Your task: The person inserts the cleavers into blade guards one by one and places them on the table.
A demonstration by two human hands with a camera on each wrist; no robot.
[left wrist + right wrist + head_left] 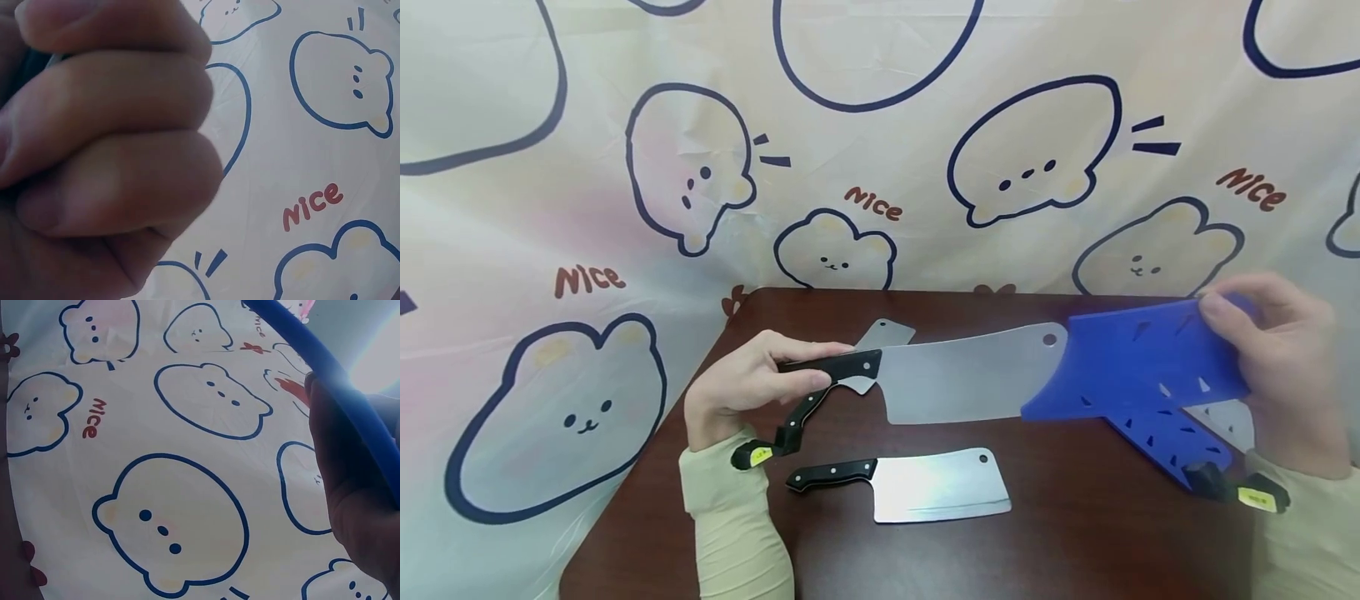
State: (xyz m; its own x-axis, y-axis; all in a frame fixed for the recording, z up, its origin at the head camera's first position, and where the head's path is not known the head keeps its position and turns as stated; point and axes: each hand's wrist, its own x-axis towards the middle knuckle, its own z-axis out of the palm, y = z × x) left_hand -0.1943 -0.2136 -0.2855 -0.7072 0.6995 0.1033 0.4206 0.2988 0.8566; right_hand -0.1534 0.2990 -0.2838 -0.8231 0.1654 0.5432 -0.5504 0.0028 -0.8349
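Black-handled cleavers [966,379], three: one in left hand [748,383], two on table [1075,537].

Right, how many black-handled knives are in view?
3: the held knife, in the left hand; the near knife, flat on the table; the far knife, partly hidden behind the held one. Others may be hidden under the blue sheet.

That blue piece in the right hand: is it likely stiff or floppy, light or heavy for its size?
The blue piece is probably stiff: the right hand pinches one end, yet it shows no obvious sag. It may be light for its size, since it looks thin edge-on in the right wrist view.
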